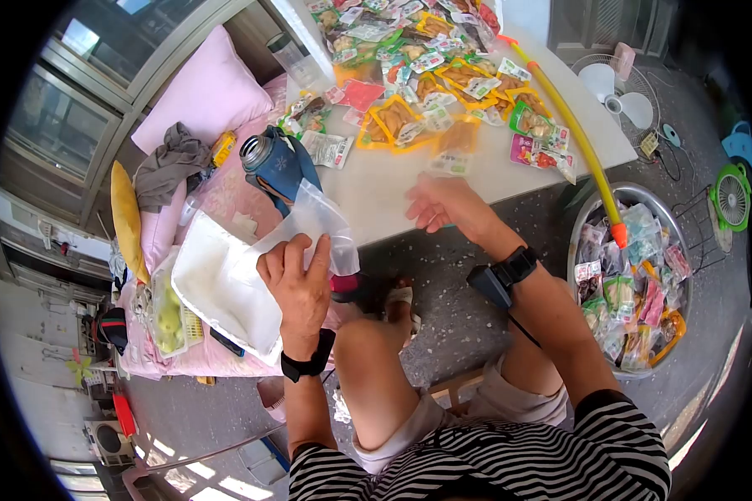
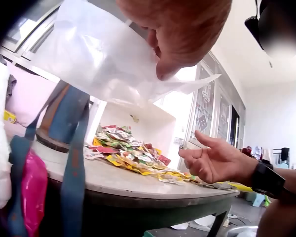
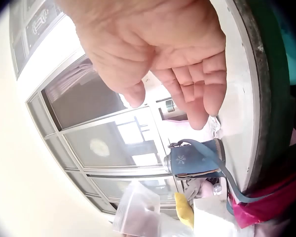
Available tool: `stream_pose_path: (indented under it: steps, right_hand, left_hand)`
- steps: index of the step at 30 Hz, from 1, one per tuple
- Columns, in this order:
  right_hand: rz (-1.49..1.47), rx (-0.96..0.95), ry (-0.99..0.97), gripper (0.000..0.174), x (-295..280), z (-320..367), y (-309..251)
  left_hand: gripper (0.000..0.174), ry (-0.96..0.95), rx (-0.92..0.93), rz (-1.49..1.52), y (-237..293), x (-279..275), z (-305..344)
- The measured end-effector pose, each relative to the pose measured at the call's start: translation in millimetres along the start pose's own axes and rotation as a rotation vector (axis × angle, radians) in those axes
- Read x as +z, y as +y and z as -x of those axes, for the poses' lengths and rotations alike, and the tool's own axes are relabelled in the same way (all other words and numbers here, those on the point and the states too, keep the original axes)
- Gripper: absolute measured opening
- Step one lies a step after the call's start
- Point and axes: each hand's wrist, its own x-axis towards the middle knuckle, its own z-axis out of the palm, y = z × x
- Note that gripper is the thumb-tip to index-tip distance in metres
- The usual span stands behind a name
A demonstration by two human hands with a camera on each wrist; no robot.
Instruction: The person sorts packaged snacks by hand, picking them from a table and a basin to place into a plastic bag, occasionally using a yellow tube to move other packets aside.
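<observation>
My left hand pinches a clear plastic zip bag near its edge, beside the front left of the table. In the left wrist view the bag hangs from the fingers and thumb, see-through, with no contents showing. My right hand is over the table's front edge with nothing in it. Its palm and loosely bent fingers face the right wrist camera. Just beyond that hand lies a yellow-edged food packet. A blue flask in a carrying sleeve stands behind the bag.
Many small food packets are heaped on the white table. A yellow tube with orange ends crosses its right side. A metal basin of packets sits at right. At left are a white box and green fruit.
</observation>
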Motion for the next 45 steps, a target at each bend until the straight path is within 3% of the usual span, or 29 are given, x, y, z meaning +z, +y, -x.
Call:
stream_pose_path:
  steps: [3, 6, 9, 10, 13, 17, 18, 21, 22, 25, 28, 31, 40, 43, 45]
  right_hand:
    - [-0.084, 0.042, -0.029, 0.039, 5.6, 4.9, -8.8]
    - [0.247, -0.129, -0.005, 0.028, -11.1, -6.1, 4.2]
    - [0.181, -0.205, 0.1, 0.027, -20.5, -11.8, 11.9]
    - [0.13, -0.183, 0.121, 0.026, -20.0, -13.5, 12.0]
    - [0.025, -0.117, 0.18, 0.024, -13.1, -18.4, 17.9]
    - [0.21, -0.063, 0.242, 0.028, -15.6, -31.4, 28.9]
    - [0.297, -0.052, 0.261, 0.03, -16.8, -33.5, 29.6]
    - [0.839, -0.29, 0.401, 0.031, -14.9, -34.9, 31.8]
    - [0.864, -0.248, 0.416, 0.027, -13.8, -32.2, 28.7]
    - [0.651, -0.092, 0.363, 0.023, -13.7, -32.2, 24.5]
    - [0.542, -0.142, 0.403, 0.022, -11.5, -36.2, 27.5]
    - [0.877, -0.449, 0.494, 0.023, -11.3, -45.6, 38.9]
    - [0.679, -0.287, 0.516, 0.029, 2.3, -39.5, 32.6]
    - [0.602, -0.317, 0.453, 0.027, 1.8, -43.1, 34.7]
    - [0.406, -0.205, 0.338, 0.024, -0.3, -41.0, 28.2]
  left_hand:
    - [0.031, -0.088, 0.212, 0.144, 26.6, 29.2, -30.6]
    - [0.028, -0.169, 0.308, 0.214, 41.0, 52.8, -53.1]
    - [0.033, -0.277, -0.002, 0.438, 40.2, 69.6, -61.3]
    - [0.025, -0.212, -0.093, 0.529, 41.8, 70.5, -64.4]
    - [0.015, -0.383, -0.45, 0.887, 59.1, 71.5, -67.2]
    - [0.019, -0.44, -0.435, 0.694, 77.1, 100.4, -48.7]
    - [0.028, -0.418, -0.49, 0.696, 81.0, 106.7, -44.5]
    - [0.032, -0.413, -0.56, 0.681, 90.7, 116.6, -34.9]
    - [0.035, -0.401, -0.553, 0.672, 93.0, 115.9, -35.4]
    - [0.033, -0.37, -0.572, 0.665, 93.1, 119.3, -32.1]
    - [0.029, -0.373, -0.644, 0.773, 93.1, 123.7, -27.1]
    - [0.026, -0.335, -0.629, 0.813, 94.0, 129.3, -24.7]
    - [0.014, -0.338, -0.731, 0.982, 88.5, 133.4, -21.1]
    - [0.011, -0.267, -0.761, 1.095, 85.7, 141.3, -15.7]
    - [0.011, -0.244, -0.796, 1.126, 82.2, 140.8, -16.6]
